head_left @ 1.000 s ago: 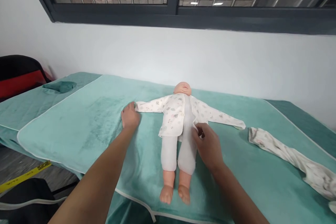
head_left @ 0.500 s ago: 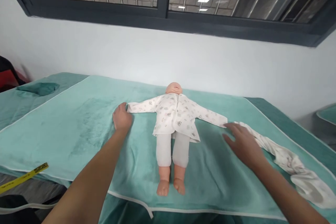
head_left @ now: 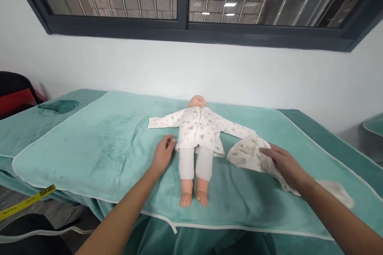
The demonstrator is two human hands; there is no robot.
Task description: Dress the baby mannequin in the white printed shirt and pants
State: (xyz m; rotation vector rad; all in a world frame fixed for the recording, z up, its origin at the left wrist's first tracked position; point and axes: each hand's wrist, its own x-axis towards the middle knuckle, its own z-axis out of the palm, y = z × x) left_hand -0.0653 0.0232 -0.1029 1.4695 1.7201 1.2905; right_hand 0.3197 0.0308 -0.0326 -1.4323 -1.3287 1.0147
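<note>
A baby doll (head_left: 197, 101) lies on its back with arms spread, wearing a white printed long-sleeved shirt (head_left: 191, 129). Its legs are white down to the shins and its feet are bare. My right hand (head_left: 284, 163) pinches a crumpled white printed baby garment (head_left: 248, 152) beside the doll, below one sleeve end. Part of that garment passes behind my hand and wrist; its exact kind is unclear. Beside the shirt's hem on the other side is my left hand (head_left: 164, 152), fingers loosely curled and apart, holding nothing I can see.
A light green blanket (head_left: 98, 147) with white edging covers the padded table. Beyond it is a white wall (head_left: 143, 67) under a dark-framed window (head_left: 182, 28). A yellow strip (head_left: 26, 203) sticks in at the lower left, near a pale cord (head_left: 44, 233).
My right hand has left the sleeve end and taken hold of the crumpled garment, drawing it toward the doll. My left hand has moved from the other cuff inward to the shirt's hem.
</note>
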